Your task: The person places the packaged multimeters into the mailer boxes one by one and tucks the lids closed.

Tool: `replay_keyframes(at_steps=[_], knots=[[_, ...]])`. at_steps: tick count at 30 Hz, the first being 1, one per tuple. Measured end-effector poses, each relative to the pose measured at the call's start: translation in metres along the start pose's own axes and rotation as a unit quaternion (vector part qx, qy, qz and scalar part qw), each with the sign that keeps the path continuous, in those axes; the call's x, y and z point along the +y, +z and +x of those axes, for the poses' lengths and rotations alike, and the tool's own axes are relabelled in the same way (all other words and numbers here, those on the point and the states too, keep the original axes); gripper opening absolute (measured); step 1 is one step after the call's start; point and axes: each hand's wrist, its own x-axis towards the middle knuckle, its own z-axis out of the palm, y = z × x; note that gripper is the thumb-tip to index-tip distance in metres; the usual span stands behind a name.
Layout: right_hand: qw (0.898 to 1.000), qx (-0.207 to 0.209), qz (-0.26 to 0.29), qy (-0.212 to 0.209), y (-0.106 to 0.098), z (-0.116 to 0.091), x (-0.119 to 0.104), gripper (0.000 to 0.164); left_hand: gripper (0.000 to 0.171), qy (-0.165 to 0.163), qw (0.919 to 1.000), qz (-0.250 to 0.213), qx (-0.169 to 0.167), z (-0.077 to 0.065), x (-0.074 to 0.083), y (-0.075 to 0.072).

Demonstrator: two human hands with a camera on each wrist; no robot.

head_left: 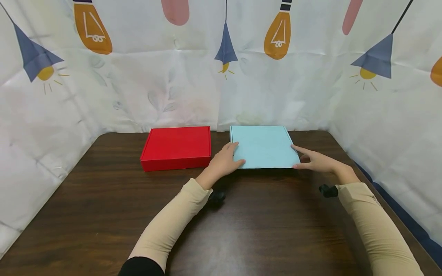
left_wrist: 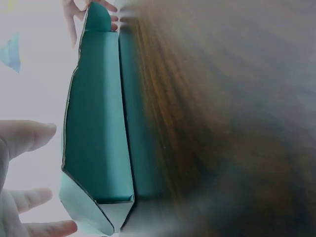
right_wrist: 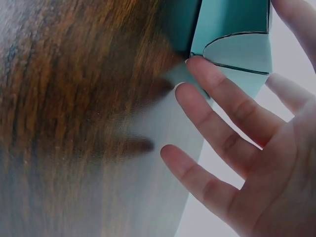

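Observation:
A light blue cardboard box [head_left: 264, 147] lies at the back right of the table. At its left side is my left hand [head_left: 225, 160], with thumb and fingertips over the lid's left edge. My right hand [head_left: 317, 161] is at the right side, index finger and thumb at the lid's edge near the front corner. In the left wrist view the box front [left_wrist: 98, 118] shows a recessed teal face under the lid's edge, and the left fingers are spread. The right wrist view shows straight, spread fingers [right_wrist: 215, 123] beside a rounded side flap [right_wrist: 239, 52].
A closed red cardboard box [head_left: 177, 147] sits left of the blue one, near my left hand. Both stand on a dark wooden table [head_left: 103, 214], close to its back edge. Behind it hangs a white cloth [head_left: 193, 88] printed with lamps and bulbs.

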Motion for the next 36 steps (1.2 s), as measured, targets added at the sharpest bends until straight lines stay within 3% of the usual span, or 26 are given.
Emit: replay_keyframes(at_steps=[5, 11, 29, 36], knots=[[1.0, 0.004, 0.004, -0.004, 0.0, 0.002, 0.003, 0.093, 0.073, -0.009, 0.9995, -0.026, 0.012, -0.013, -0.005, -0.002], [1.0, 0.007, 0.004, -0.002, 0.002, 0.0, 0.004, 0.093, 0.078, -0.012, 0.9996, -0.023, 0.011, -0.022, -0.01, -0.001], [1.0, 0.01, 0.009, -0.01, 0.001, 0.001, 0.005, 0.092, 0.073, 0.043, 0.9977, -0.048, 0.023, -0.02, -0.011, -0.002], [1.0, 0.013, 0.001, -0.008, 0.001, 0.002, 0.003, 0.095, 0.074, 0.033, 0.9969, -0.068, 0.021, -0.018, -0.012, -0.006]])
